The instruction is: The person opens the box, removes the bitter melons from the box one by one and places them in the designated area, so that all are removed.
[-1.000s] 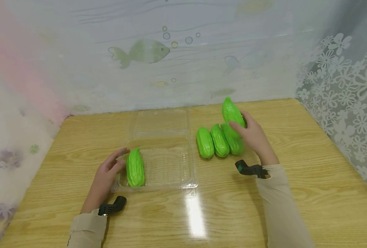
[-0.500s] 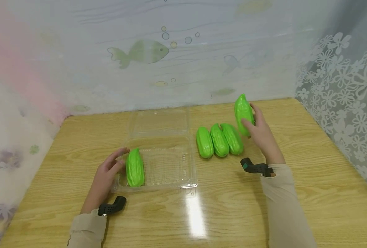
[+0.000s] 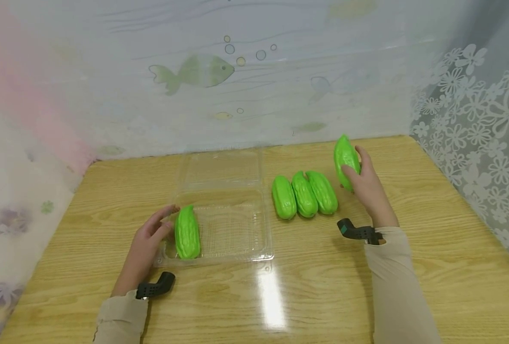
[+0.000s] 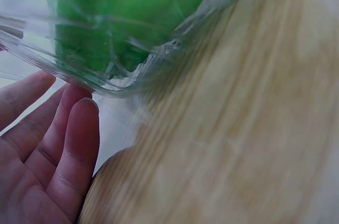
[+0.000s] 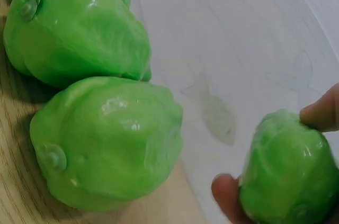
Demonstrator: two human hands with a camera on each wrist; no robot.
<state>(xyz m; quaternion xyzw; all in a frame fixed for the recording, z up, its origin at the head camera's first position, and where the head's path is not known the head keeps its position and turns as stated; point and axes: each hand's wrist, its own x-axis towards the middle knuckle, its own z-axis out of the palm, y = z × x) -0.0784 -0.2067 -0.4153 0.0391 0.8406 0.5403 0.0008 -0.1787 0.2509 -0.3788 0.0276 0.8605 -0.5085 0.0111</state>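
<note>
In the head view, my right hand (image 3: 368, 188) holds a glossy green bitter melon (image 3: 346, 160) between thumb and fingers, raised off the table with its pointed end away from me. Just left of it, three more bitter melons (image 3: 305, 195) lie side by side. A clear plastic clamshell box (image 3: 233, 231) has its lid folded back, and a single bitter melon (image 3: 187, 233) lies along its left side. My left hand (image 3: 148, 239) rests against the box's left edge. The left wrist view shows its loosely bent fingertips (image 4: 83, 110) at the clear rim, under the green melon.
The box's open lid (image 3: 221, 169) lies toward the back of the wooden table (image 3: 319, 291). A wall covering with fish drawings (image 3: 207, 71) stands behind the table. A flowered curtain (image 3: 486, 105) hangs on the right. Each wrist wears a black camera mount (image 3: 359, 232).
My right hand has moved right with its bitter melon, from above the row of three to a spot beside it. My left hand and the box stay where they were.
</note>
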